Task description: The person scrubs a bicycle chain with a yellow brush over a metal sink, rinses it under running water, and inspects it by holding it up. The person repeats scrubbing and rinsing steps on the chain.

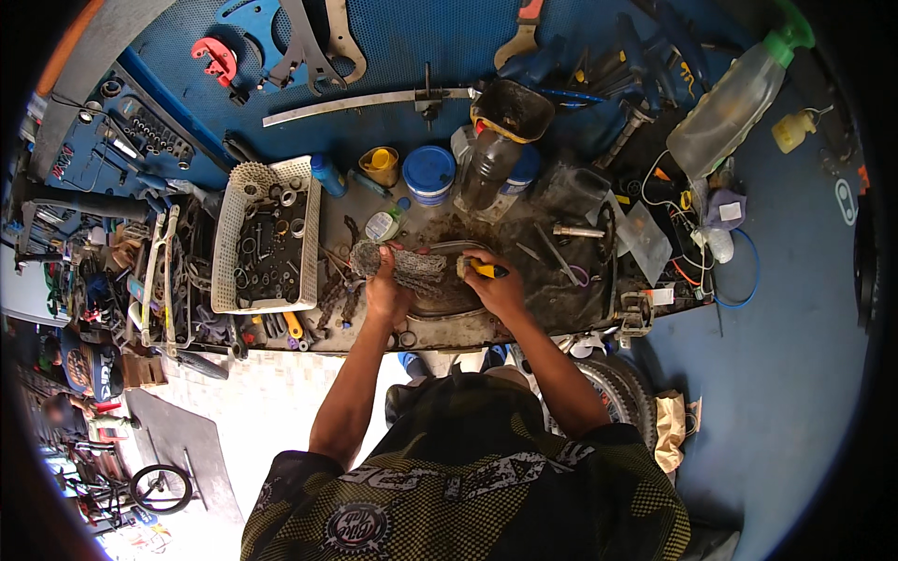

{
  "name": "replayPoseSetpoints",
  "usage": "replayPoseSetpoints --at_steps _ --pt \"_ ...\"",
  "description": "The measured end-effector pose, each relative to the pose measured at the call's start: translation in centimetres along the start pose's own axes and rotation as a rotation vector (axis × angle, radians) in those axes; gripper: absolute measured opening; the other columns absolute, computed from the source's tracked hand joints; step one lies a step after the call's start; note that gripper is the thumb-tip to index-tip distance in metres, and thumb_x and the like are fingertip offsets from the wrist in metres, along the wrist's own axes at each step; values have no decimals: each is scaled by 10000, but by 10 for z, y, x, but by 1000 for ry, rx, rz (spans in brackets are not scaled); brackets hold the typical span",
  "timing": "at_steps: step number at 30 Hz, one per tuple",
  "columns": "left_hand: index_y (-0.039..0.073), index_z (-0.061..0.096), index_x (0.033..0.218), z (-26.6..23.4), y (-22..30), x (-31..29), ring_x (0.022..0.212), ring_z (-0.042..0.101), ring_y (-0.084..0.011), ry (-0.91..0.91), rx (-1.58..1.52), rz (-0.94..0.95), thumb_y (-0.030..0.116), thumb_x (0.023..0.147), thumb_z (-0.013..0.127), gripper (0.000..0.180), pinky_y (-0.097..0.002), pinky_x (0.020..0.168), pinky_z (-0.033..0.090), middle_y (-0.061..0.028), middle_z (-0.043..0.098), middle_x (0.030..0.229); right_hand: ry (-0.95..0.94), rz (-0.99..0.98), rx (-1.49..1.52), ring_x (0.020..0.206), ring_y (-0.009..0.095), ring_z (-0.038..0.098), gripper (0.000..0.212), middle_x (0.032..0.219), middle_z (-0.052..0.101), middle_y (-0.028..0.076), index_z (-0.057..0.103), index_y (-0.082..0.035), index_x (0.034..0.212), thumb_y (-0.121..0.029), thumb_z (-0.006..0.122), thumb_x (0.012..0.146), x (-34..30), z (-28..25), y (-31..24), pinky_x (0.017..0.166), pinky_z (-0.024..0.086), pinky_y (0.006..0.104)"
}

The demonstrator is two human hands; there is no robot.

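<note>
My left hand (385, 297) is closed around a folded bundle of bicycle chain (419, 267), its thumb lying along the top. In my right hand (501, 292) is a small brush with a yellow and black handle (489, 270). The brush's pale bristles (463, 267) point toward the chain, close to its right end; whether they touch it I cannot tell. Both hands are above a shallow oval pan (447, 316) with a thin metal rim. Just beyond the chain stands a small round tub with a pale lid (381, 225).
A white plastic basket (223, 271) of small metal parts stands at left. Behind are a blue-lidded tub (430, 171), a dark cut bottle (490, 159) and a yellow cup (379, 164). Loose tools (558, 254) lie at right. A spray bottle (730, 112) hangs at the upper right.
</note>
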State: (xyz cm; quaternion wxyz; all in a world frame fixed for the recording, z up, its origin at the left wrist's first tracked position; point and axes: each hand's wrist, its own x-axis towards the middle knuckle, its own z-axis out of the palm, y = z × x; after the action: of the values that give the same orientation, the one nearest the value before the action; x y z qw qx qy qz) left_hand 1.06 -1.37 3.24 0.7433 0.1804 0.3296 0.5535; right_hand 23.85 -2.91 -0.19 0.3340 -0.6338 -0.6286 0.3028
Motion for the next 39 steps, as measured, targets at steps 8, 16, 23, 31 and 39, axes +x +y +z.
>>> replayPoseSetpoints --at_steps 8,16,23,31,39 --pt "171 499 1228 19 19 -4 1236 651 -415 -75 -25 -15 543 1094 474 396 -631 974 568 -215 681 1331 -50 -86 -323 966 322 756 448 1014 768 135 751 -117 1121 -486 812 875 -23 -33 1 851 582 451" --pt "174 515 1220 0 6 3 1225 659 -384 6 154 8 534 1085 512 385 -568 1006 551 -216 678 1338 34 346 618 684 128 711 215 793 716 74 695 -93 1102 -283 600 1064 1 -19 -13 569 535 327" --pt "131 540 1200 -16 -36 20 1070 692 -284 26 171 177 452 1118 515 331 -464 826 608 -179 692 1271 -4 454 860 603 125 665 238 797 710 68 644 -94 1157 -317 611 1084 -5 15 -67 507 532 287" --pt "112 607 1149 -6 -35 12 1021 597 -166 128 490 241 404 1129 532 302 -348 856 524 -57 649 1151 52 413 855 540 126 630 252 743 701 94 629 -64 1084 -316 626 1079 -7 12 -69 476 520 285" --pt "100 655 1111 5 -34 11 1009 568 -141 111 224 228 402 1117 569 314 -332 883 491 -9 629 1121 68 408 801 533 114 620 272 715 689 55 629 -66 996 -327 630 1074 -7 9 -73 475 514 272"
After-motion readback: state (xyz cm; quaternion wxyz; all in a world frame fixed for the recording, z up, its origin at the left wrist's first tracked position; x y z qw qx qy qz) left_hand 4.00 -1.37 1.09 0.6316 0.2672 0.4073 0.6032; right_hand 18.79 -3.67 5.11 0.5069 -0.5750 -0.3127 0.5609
